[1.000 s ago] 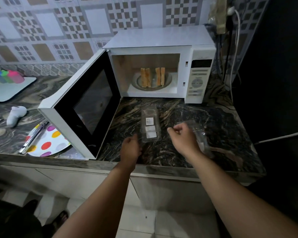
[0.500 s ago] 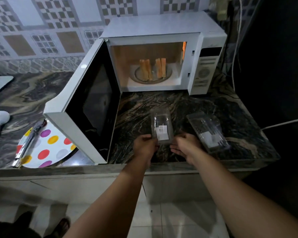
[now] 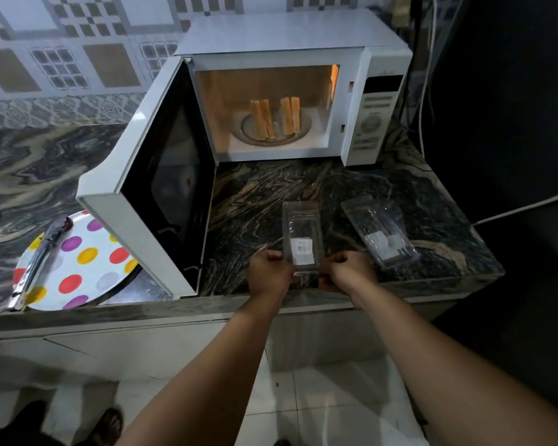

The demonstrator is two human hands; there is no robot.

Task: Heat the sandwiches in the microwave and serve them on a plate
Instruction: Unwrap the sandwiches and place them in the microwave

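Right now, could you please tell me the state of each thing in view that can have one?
White microwave: door open, cavity lit.
Two toasted sandwiches: standing on edge on the turntable.
Clear plastic sandwich pack: empty, held at its near end in both grips.
Second clear plastic pack: empty, lying on the counter.
Polka-dot round plate: bears only tongs.
Left hand: gripping.
Right hand: gripping.

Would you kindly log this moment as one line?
hands: left hand and right hand pinch clear wrapper | microwave: door open | sandwiches: inside | plate: unused
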